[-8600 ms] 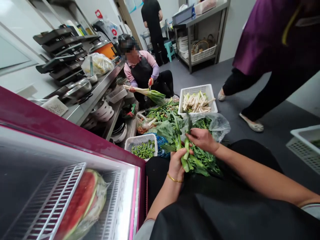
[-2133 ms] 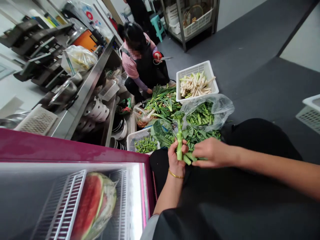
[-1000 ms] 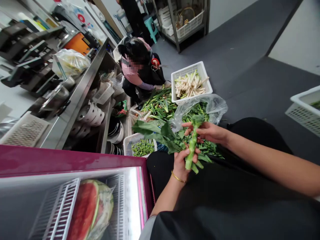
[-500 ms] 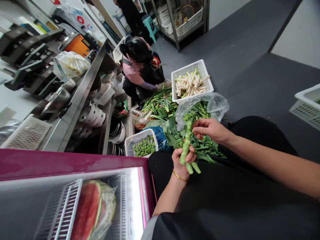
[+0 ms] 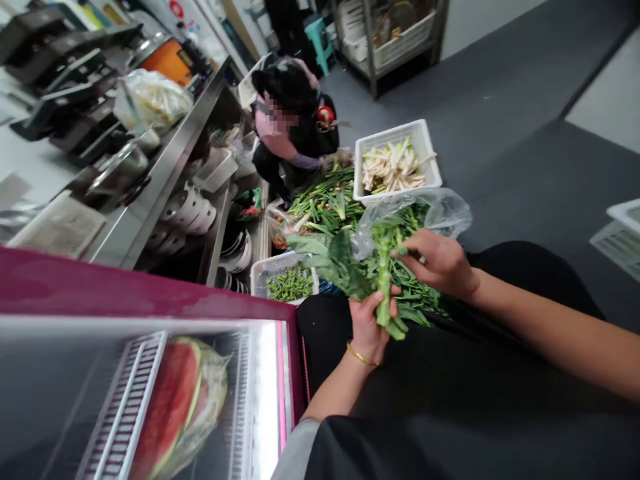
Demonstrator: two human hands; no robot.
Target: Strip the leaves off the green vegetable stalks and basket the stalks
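Observation:
My left hand (image 5: pixel 369 325) is wrapped round the lower end of a thick green broccoli stalk (image 5: pixel 384 277), tilted upward with its florets at the top. Broad dark leaves (image 5: pixel 345 267) spread to the left of the stalk. Just right of it, my right hand (image 5: pixel 443 263) is closed in a pinch, with a small green bit at its fingertips too small to name. Below and behind lies a heap of loose leafy greens (image 5: pixel 415 293), partly hidden by my hands, beside a clear plastic bag (image 5: pixel 450 210).
A white basket (image 5: pixel 431 157) holds peeled pale stalks; a smaller basket (image 5: pixel 257 283) holds cut green pieces. A crouching co-worker (image 5: pixel 280 137) handles long green stems (image 5: pixel 330 207). At lower left, a fridge (image 5: pixel 295 360) contains cut watermelon (image 5: pixel 175 400). A steel counter (image 5: pixel 165 167) runs along the left.
The view has shifted a little. The stalk has turned in my left hand, and large leaves now show at its left. My right hand has drawn slightly right, its fingers more tightly curled.

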